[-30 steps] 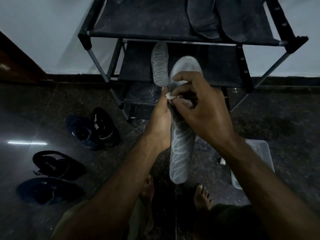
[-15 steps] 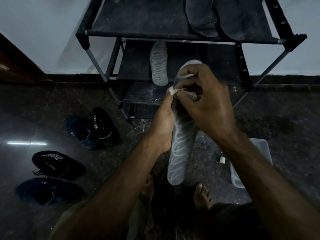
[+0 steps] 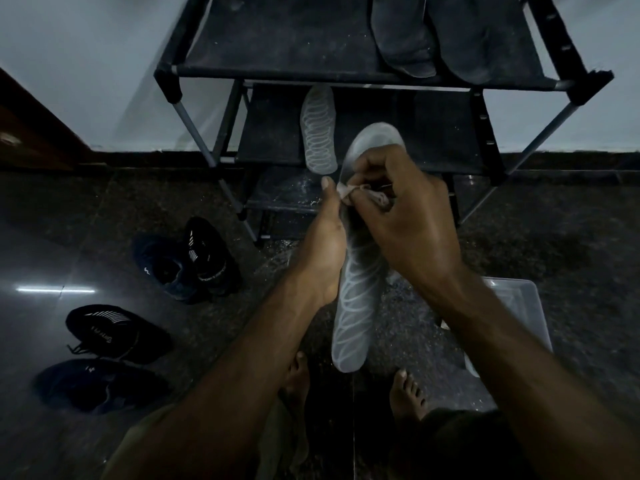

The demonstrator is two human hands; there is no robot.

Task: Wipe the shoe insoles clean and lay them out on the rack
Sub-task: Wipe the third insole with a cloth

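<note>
Between my two hands the pale insole (image 3: 358, 299) ran lengthwise away from me, heel end low and near, toe pointing up at the rack (image 3: 346, 72). My left hand (image 3: 323, 251) gripped its left edge while my right hand (image 3: 405, 216) pinched a small cloth (image 3: 346, 192) against its forepart. Just beyond my grip, its wiped mate (image 3: 318, 129) lay on the middle shelf.

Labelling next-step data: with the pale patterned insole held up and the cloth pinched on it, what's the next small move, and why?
Probably drag the small pale cloth toward the heel. The right hand pinches it against the upper part of the pale loop-patterned insole, which the left hand grips along its edge, so the long lower stretch looks still to be wiped. Its twin pale insole already lies on the black rack's middle shelf.
</note>
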